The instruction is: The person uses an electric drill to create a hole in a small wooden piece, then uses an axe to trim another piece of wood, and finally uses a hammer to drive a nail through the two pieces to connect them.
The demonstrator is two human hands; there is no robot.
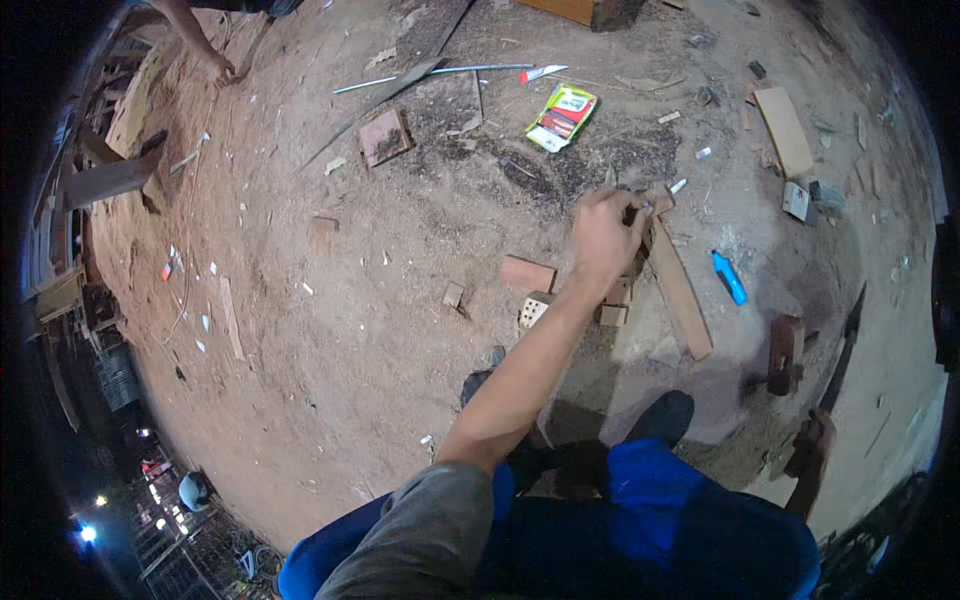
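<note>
Reddish-brown wooden strip, bright blue marker, green-and-red packet, blue trousers.

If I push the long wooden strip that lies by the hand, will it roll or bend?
The wooden strip looks flat and straight, so it would probably slide, not roll. It seems stiff. The dusty ground might slow it.

One bare forearm comes up from the lower edge, out of a grey sleeve, and stretches straight forward and slightly to the right. Its hand is seen from the back, knuckles up, fingers curled down and pinched together at the tips. Which arm it is cannot be told. No second hand shows.
</note>
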